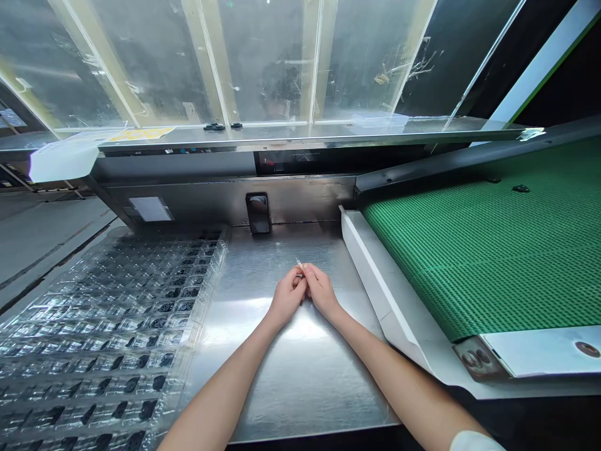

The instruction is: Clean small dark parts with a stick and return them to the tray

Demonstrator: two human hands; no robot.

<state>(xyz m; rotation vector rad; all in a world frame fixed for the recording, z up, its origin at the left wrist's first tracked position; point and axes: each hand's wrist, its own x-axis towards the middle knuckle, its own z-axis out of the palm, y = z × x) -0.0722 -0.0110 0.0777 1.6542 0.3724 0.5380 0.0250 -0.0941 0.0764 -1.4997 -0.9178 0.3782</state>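
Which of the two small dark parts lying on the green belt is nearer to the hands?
The left one, beside the dark rail at the far edge of the green belt. The other part lies further right, away from the hands.

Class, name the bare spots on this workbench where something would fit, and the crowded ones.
Bare steel table lies between the plastic tray and the white rail, both behind and in front of the hands. The tray's pockets are full.

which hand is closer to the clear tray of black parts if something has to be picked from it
Probably the left hand: the clear tray lies on its side. The right hand sits beside the green belt. Both pinch a tiny clear piece.
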